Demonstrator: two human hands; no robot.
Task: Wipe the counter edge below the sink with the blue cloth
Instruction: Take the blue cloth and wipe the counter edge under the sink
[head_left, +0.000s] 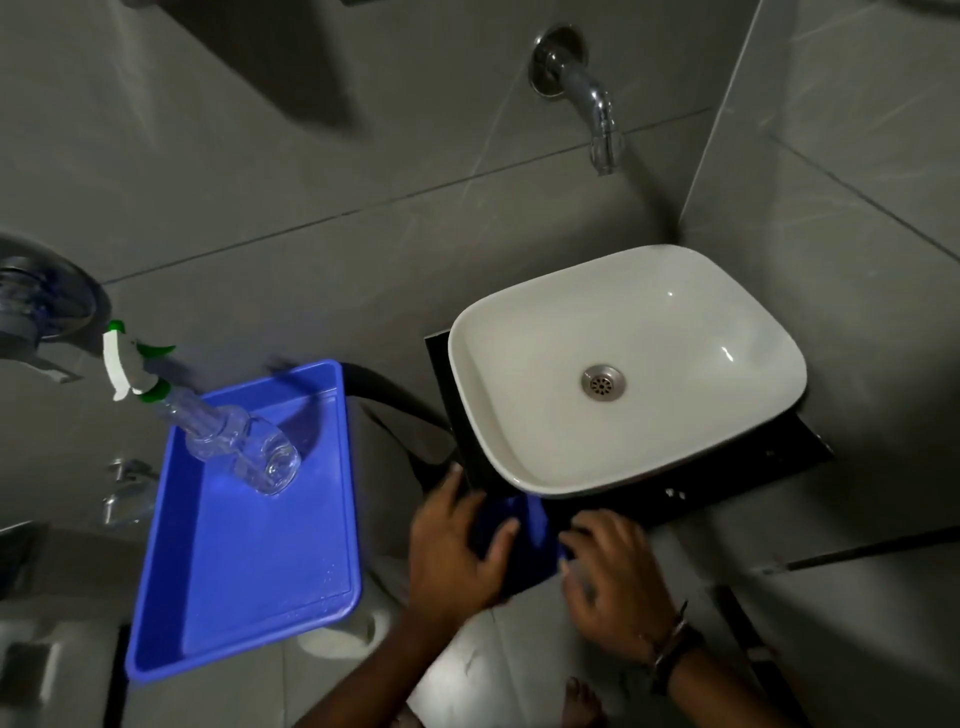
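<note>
A white basin (623, 322) sits on a small black counter (737, 478). At the counter's front left corner lies the dark blue cloth (530, 530), draped over the edge. My left hand (457, 545) presses on the cloth's left side, thumb on top of it. My right hand (613, 571) holds the cloth's right side at the counter's front edge, fingers curled onto it. Most of the cloth is hidden between and under the two hands.
A blue plastic tray (249, 597) stands to the left with a clear spray bottle (228, 441) lying in it. A chrome tap (597, 109) juts from the tiled wall above the basin. A wall corner closes in on the right. A bare foot (584, 701) shows below.
</note>
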